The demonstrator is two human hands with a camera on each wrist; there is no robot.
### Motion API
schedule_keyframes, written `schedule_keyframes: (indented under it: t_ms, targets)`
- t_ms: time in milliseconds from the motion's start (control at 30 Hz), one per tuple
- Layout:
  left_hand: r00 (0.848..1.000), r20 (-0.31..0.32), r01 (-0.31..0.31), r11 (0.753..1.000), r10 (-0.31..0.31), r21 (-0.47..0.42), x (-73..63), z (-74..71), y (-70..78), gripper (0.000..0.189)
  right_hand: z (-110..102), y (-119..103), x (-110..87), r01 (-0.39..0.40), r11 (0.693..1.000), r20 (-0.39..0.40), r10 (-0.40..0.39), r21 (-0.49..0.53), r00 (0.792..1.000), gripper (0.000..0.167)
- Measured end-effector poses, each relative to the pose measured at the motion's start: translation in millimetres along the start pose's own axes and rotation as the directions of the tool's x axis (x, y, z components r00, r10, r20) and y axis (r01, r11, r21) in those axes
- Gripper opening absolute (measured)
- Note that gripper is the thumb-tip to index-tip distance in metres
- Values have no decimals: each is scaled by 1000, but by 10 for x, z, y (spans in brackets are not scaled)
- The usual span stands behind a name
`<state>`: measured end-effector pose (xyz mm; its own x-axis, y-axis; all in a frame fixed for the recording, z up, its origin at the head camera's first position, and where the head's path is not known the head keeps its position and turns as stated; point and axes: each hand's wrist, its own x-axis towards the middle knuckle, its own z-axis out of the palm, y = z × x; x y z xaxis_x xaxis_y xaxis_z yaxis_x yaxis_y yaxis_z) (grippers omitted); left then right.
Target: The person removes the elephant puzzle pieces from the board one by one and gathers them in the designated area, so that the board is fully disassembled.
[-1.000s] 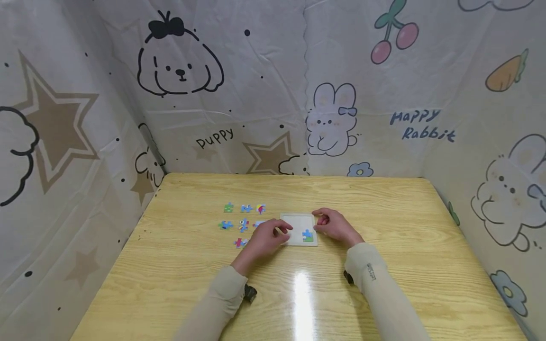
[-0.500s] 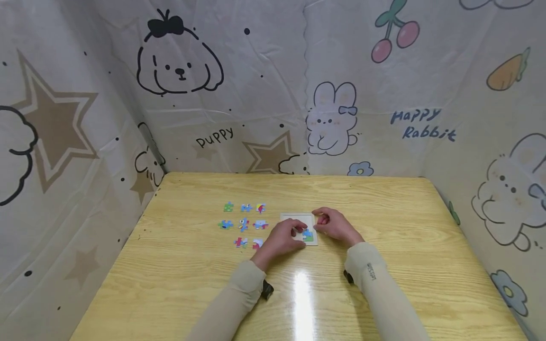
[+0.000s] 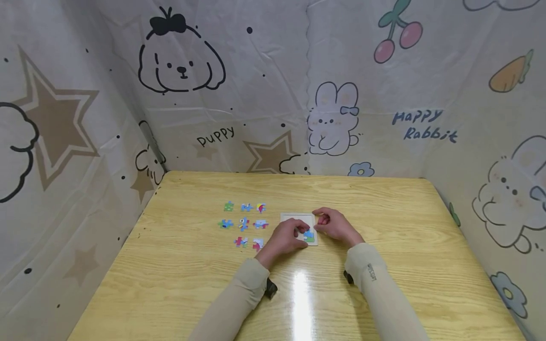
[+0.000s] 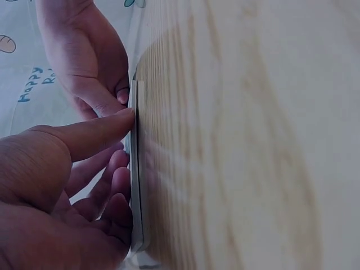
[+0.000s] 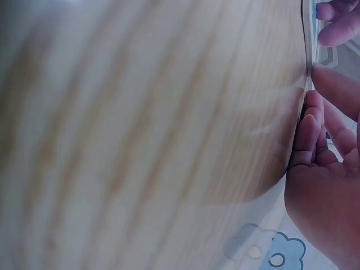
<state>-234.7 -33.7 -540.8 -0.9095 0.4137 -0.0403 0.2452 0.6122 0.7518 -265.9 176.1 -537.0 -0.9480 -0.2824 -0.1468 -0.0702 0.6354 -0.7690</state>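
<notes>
My left hand is over the pale puzzle tray, its fingertips at a blue and green puzzle piece in the tray's near right corner. Its thumb lies along the tray's near edge, and in the left wrist view the fingers bend over the top. With index finger and thumb, my right hand holds the tray at its right side, near the far corner; the other fingers are curled in. The left hand covers part of the tray's inside.
Left of the tray, several loose puzzle pieces lie in rough rows, among them a green piece, a yellow and red piece and a red and white piece. Behind the wooden table hangs a patterned cloth, which also runs along both sides.
My left hand has moved right, from the tray's left side onto the piece in its near right corner. The right hand stays at the tray's edge.
</notes>
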Motion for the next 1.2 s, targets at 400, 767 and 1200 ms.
schedule_keyframes:
  t_ms: [400, 767, 1200]
  targets:
    - [999, -7, 51, 998, -51, -43, 28, 11, -7, 41, 2, 12, 5, -16, 1000, -6, 16, 7, 1000, 43]
    - [999, -40, 13, 997, -17, -79, 23, 9, 3, 32, 0, -7, -7, -10, 1000, -7, 10, -8, 1000, 43]
    - [1000, -29, 1, 1000, -2, -13, 17, 16, 23, 32, 4, -5, -5, -17, 1000, -6, 17, -11, 1000, 43]
